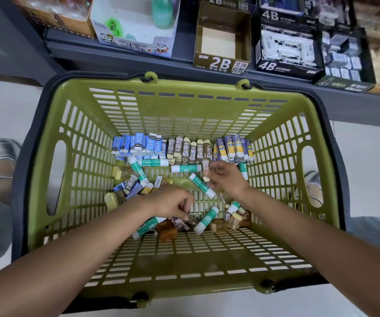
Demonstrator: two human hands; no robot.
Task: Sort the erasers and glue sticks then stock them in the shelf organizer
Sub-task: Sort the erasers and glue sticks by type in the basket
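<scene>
Both my hands are inside a green plastic basket (pixel 54 138). Along its far wall stand sorted rows: blue erasers (pixel 136 145), brown 2B erasers (pixel 190 151) and purple-yellow erasers (pixel 233 148). Teal-and-white glue sticks (pixel 201 185) and loose erasers (pixel 130 183) lie mixed on the basket floor. My right hand (pixel 226 179) pinches a brown 2B eraser (pixel 205 171) just in front of the brown row. My left hand (pixel 173 202) curls its fingers round a dark brown eraser (pixel 190 218) in the near pile.
On the grey shelf beyond the basket stand an empty brown 2B display box (pixel 223 42), a black 4B box (pixel 286 49) with erasers, another box of small erasers (pixel 344 58) and a white pencil-sharpener box (pixel 134 26). Shoes flank the basket on the pale floor.
</scene>
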